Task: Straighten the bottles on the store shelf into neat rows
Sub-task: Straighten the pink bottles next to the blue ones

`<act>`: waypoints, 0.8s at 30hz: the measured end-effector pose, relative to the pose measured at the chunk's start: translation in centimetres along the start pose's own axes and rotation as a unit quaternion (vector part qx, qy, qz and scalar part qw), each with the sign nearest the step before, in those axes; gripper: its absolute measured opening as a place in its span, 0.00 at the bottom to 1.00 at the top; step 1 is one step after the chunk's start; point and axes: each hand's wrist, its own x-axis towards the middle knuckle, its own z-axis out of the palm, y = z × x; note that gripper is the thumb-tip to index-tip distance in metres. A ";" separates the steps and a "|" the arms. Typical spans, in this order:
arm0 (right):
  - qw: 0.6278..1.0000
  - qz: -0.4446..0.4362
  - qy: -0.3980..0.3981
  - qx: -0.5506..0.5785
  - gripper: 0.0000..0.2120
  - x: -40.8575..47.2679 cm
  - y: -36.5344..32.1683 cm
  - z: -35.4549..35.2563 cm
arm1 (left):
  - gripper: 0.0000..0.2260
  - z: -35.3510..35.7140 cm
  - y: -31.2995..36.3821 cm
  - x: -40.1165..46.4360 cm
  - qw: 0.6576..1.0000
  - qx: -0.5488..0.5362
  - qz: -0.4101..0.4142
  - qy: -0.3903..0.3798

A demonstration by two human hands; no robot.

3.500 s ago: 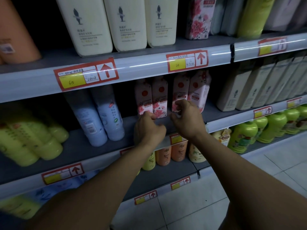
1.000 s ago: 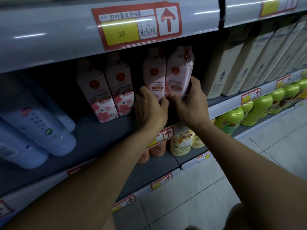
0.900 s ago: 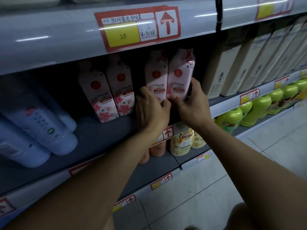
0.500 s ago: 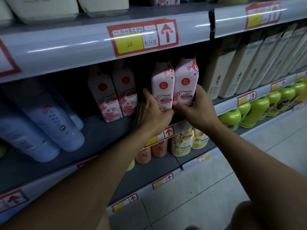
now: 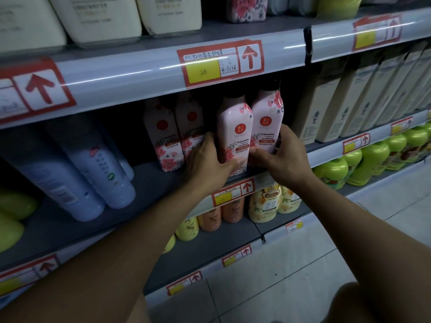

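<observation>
Flanking grey shelf (image 5: 149,183): left hand (image 5: 205,164), right hand (image 5: 283,159), each gripping a pink bottle (image 5: 234,134); tiled floor (image 5: 303,276).

Left hand (image 5: 205,164) and right hand (image 5: 283,160) grip two pink bottles (image 5: 235,129).

Pink camellia conditioner bottles, floral print, dark caps
Two front bottles (image 5: 234,134) (image 5: 268,122) upright, side by side at shelf (image 5: 149,180) edge; two rear bottles (image 5: 163,138) (image 5: 190,127) upright behind-left.
</observation>
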 end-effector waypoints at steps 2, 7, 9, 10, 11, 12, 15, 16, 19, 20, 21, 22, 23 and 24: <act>1.000 -0.002 -0.004 -0.003 0.24 -0.2 -0.3 0.1 | 0.29 -0.3 -0.2 -0.2 1.000 0.004 -0.005 0.002; 1.000 -0.001 -0.005 -0.009 0.23 -0.7 -1.1 0.5 | 0.28 -1.3 -0.4 -0.7 1.000 0.007 -0.022 0.015; 1.000 0.006 -0.007 -0.009 0.25 -0.9 -1.4 0.7 | 0.29 -1.8 -0.6 -0.9 0.999 0.013 -0.026 0.021; 1.000 0.012 -0.008 -0.009 0.27 -1.0 -1.6 0.7 | 0.28 -2.2 -0.8 -1.1 0.999 0.014 -0.028 0.023; 1.000 0.016 -0.008 -0.009 0.30 -1.0 -1.8 0.8 | 0.28 -2.5 -0.9 -1.2 0.999 0.014 -0.030 0.024; 1.000 0.017 -0.009 -0.011 0.32 -1.1 -2.1 0.9 | 0.28 -2.9 -1.1 -1.3 0.999 0.015 -0.033 0.026; 1.000 0.013 -0.009 -0.023 0.34 -1.1 -2.6 1.4 | 0.27 -3.9 -1.6 -1.8 0.999 0.018 -0.039 0.029; 0.999 0.013 -0.006 -0.030 0.35 -1.1 -2.7 1.7 | 0.26 -4.2 -1.7 -2.0 0.999 0.020 -0.040 0.028; 0.997 0.016 0.003 -0.070 0.40 -1.3 -3.4 2.5 | 0.25 -5.1 -2.0 -2.4 0.998 0.032 -0.038 0.027; 0.996 0.016 0.005 -0.083 0.42 -1.4 -3.7 2.7 | 0.25 -5.4 -2.1 -2.6 0.998 0.036 -0.038 0.027; 0.996 0.016 0.006 -0.092 0.43 -1.5 -4.0 2.9 | 0.25 -5.7 -2.3 -2.7 0.998 0.040 -0.039 0.028; 0.995 0.018 0.005 -0.099 0.44 -1.5 -4.2 3.1 | 0.25 -5.9 -2.5 -2.8 0.998 0.041 -0.041 0.028; 0.994 0.021 0.004 -0.103 0.44 -1.6 -4.5 3.3 | 0.26 -6.1 -2.7 -3.0 0.998 0.041 -0.045 0.027; 0.994 0.025 0.002 -0.104 0.43 -1.7 -4.8 3.5 | 0.26 -6.3 -2.9 -3.1 0.998 0.039 -0.048 0.026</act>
